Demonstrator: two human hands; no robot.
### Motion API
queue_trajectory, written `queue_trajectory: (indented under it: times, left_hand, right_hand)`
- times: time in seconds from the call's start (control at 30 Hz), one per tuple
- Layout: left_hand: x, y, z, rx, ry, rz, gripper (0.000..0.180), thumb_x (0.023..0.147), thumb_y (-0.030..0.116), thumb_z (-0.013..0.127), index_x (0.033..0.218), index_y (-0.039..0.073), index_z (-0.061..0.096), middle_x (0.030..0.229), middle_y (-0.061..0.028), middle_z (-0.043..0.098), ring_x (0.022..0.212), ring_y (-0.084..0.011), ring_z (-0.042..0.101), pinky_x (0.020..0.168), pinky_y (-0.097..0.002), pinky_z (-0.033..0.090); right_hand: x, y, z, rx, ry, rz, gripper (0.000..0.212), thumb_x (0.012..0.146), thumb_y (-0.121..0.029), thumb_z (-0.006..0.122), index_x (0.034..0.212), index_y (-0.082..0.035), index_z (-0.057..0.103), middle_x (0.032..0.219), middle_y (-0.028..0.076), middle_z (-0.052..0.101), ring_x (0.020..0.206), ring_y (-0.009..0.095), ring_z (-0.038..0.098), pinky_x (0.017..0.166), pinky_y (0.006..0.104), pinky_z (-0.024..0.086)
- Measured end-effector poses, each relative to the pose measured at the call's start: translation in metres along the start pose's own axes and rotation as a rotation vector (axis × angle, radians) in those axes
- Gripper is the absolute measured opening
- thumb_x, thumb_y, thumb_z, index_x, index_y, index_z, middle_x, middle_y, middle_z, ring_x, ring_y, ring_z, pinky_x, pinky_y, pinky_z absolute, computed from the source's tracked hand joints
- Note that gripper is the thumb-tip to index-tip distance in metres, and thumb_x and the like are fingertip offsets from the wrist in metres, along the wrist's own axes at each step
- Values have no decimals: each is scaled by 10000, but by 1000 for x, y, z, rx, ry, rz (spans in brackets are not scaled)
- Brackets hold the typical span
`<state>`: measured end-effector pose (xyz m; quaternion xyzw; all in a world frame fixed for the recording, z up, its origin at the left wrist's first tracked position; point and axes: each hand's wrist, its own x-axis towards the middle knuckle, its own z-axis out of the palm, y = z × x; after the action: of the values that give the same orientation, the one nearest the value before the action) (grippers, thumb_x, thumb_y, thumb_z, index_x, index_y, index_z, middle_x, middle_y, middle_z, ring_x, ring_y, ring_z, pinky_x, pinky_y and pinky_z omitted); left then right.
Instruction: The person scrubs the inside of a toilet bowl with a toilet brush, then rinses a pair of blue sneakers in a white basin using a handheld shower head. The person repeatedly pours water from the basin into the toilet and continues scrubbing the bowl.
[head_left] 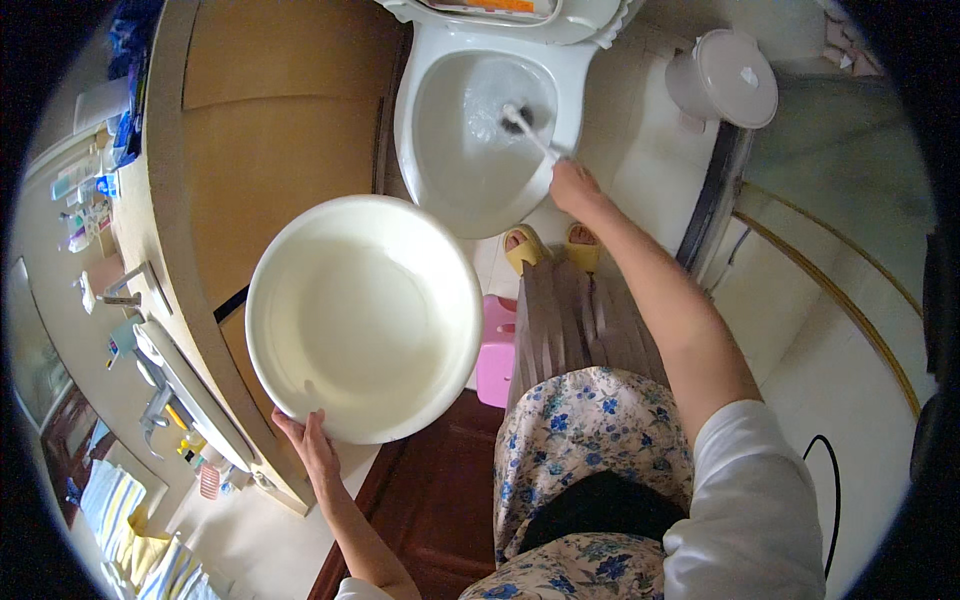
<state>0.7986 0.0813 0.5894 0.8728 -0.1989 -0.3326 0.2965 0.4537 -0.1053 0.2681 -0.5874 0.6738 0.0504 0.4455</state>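
Note:
A big round white basin (360, 310) hangs at the left, its rim gripped by my left hand (310, 447) at the near edge. Inside it only the pale bottom shows. My right hand (577, 187) is closed around the handle of a white toilet brush (530, 131). The dark brush head is down in the bowl of the white toilet (424, 150), where the water looks stirred and bubbly. The toilet seat and lid stand raised at the back.
A pink plastic stool (495, 365) stands beside my legs, under the basin's right side. A lidded pale bin (735, 80) is at the far right. Along the left runs a vanity counter (165, 250) with a sink (190, 395) and toiletries. A dark door (440, 500) lies near left.

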Motion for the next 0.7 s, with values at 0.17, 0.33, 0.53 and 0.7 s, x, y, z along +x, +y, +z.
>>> queue_trajectory:
  times: [0.17, 0.33, 0.53, 0.7]
  left_hand:
    - [-7, 3, -1, 33, 41, -57, 527, 686, -32, 467, 1163, 46, 255, 1065, -110, 384, 994, -189, 400, 887, -308, 327]
    - [-3, 3, 13, 92, 34, -86, 543, 673, -12, 476, 1172, 57, 277, 1067, -112, 418, 981, -216, 426, 866, -321, 350]
    - [-11, -19, -2, -17, 77, -145, 545, 659, -9, 480, 1166, 63, 293, 1054, -114, 437, 969, -226, 434, 870, -331, 351]
    - [-11, -25, 5, -52, 79, -179, 532, 659, -22, 471, 1156, 64, 303, 1056, -114, 437, 972, -221, 433, 872, -333, 352]
  right_hand:
    - [47, 2, 10, -112, -1, -91, 215, 748, -66, 472, 880, 52, 594, 864, 246, 594, 829, 367, 592, 724, 412, 486]
    - [54, -13, 61, -88, -278, -44, 183, 737, -74, 499, 746, 77, 603, 802, 214, 615, 776, 335, 612, 667, 379, 499]
    - [-31, -37, 66, 41, -386, -214, 231, 725, -90, 501, 881, 60, 583, 838, 233, 601, 839, 367, 595, 734, 449, 472]
    - [-9, -41, 66, -5, -306, -94, 221, 746, -87, 497, 903, 48, 576, 883, 262, 583, 872, 357, 591, 747, 444, 476]
